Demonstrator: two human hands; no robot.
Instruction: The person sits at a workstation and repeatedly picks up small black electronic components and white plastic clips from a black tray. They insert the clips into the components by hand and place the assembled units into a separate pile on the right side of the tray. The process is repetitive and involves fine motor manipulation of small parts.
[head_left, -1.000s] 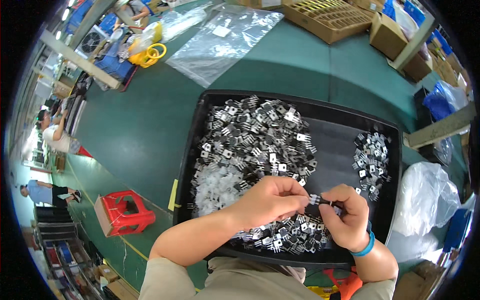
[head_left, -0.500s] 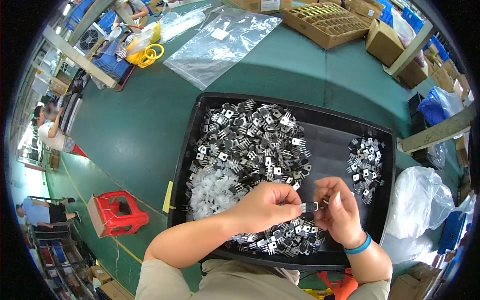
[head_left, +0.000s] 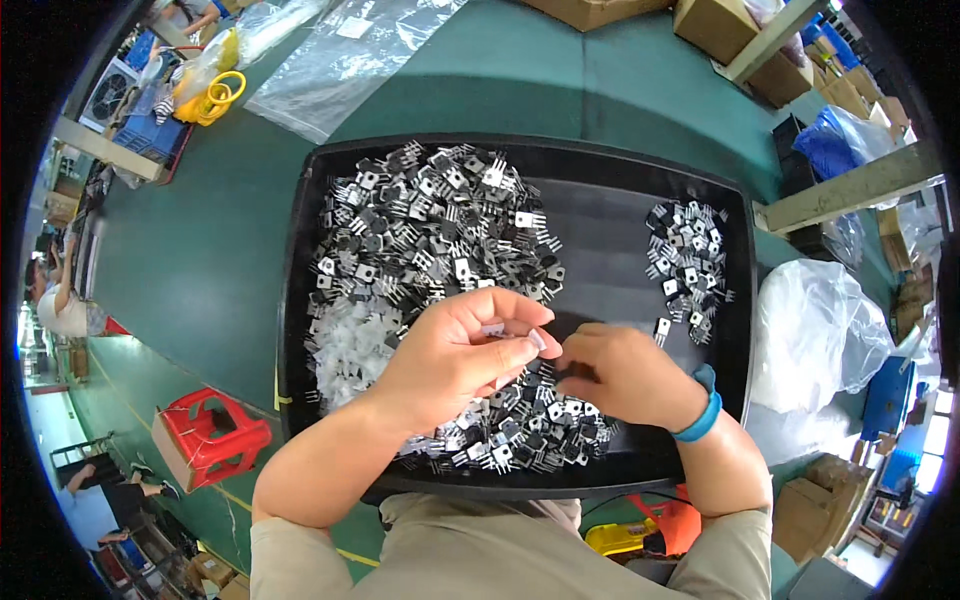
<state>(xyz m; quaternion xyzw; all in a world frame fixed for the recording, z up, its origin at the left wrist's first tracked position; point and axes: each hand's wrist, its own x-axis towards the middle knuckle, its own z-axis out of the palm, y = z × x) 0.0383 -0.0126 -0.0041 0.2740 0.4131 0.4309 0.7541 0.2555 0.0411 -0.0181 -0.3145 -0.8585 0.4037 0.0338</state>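
Note:
My left hand (head_left: 455, 350) is closed over the tray, pinching a small whitish translucent plastic piece (head_left: 538, 340) between thumb and forefinger. More whitish bits show within its curled fingers. Just to its right, my right hand (head_left: 625, 375) has thumb and fingers apart, its fingertips close to the left hand's; I see nothing between them. Below both hands lies a heap of black three-legged transistors (head_left: 430, 230), spreading over the tray's left part. Translucent white plastic pieces (head_left: 350, 340) are piled at the left. A smaller transistor group (head_left: 690, 255) lies at the right, with a single transistor (head_left: 662, 330) near it.
The black tray (head_left: 650, 480) rests on a green table (head_left: 190, 230). Clear plastic bags (head_left: 820, 330) lie right of it and beyond it. A metal post (head_left: 850, 190) stands at the right, a red stool (head_left: 210, 435) at the left. Other people are farther off at the left.
The transistor formerly held between my hands is no longer seen there. My right hand has turned palm down, and a white piece now shows in my left fingertips. The whole view has shifted.

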